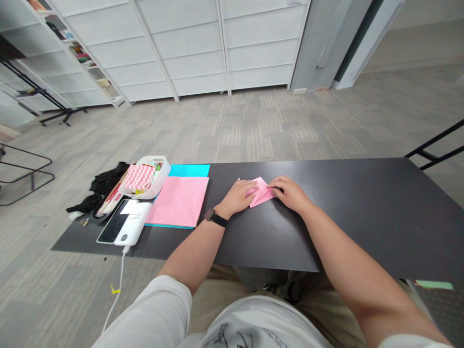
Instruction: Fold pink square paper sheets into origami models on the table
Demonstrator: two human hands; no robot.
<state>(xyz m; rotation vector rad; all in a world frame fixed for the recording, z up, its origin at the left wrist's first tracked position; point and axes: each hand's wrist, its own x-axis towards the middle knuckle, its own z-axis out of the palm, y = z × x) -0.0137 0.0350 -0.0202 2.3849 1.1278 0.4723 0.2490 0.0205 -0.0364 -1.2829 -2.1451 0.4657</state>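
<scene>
The folded pink paper [261, 192] lies flat on the black table [362, 208], between both hands. The left hand [239, 195] presses its fingers on the paper's left edge, uncurled and flat. The right hand [290, 192] pins the right edge with its fingertips. A stack of pink sheets [179, 207] lies near the left wrist.

An office or studio workroom: grey carpet-tile floor [253, 125], a wall of white perforated-metal shelving panels [188, 43], and a long matte black counter [362, 212] carrying craft paper.
</scene>
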